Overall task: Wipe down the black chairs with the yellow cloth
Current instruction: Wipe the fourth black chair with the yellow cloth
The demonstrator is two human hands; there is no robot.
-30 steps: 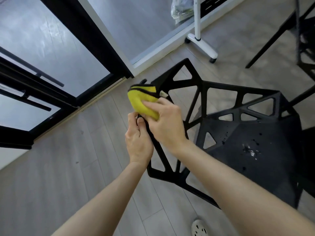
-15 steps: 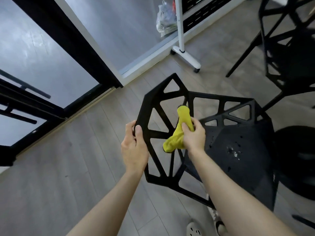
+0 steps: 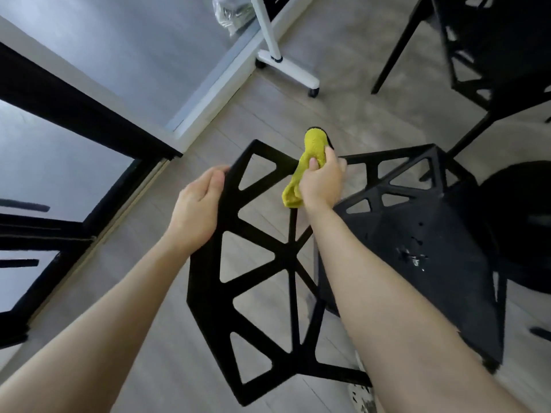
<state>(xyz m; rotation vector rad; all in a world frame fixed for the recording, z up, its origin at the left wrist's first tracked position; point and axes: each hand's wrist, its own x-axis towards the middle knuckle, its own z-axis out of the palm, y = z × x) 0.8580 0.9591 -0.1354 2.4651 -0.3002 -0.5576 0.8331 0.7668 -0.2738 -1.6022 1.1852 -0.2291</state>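
Observation:
A black chair (image 3: 423, 234) with a lattice backrest of triangular openings stands below me, its seat speckled with pale spots. My left hand (image 3: 196, 210) grips the left edge of the backrest (image 3: 226, 204). My right hand (image 3: 322, 183) is shut on the bunched yellow cloth (image 3: 310, 156), wrapped over the backrest's top bar near the upper corner. The cloth's upper end sticks up above my fingers and its lower end hangs below my palm.
A second black chair (image 3: 492, 55) stands at the top right. A white wheeled stand base (image 3: 286, 67) and a plastic bag (image 3: 232, 10) sit by the wall. Dark-framed glass panels (image 3: 74, 120) line the left. A round black object (image 3: 524, 222) lies right of the seat. Pale wood floor (image 3: 149, 323) lies around.
My right hand slid the cloth from a middle strut of the backrest up to its top bar. My left hand stayed on the left edge. The view came closer to the chair.

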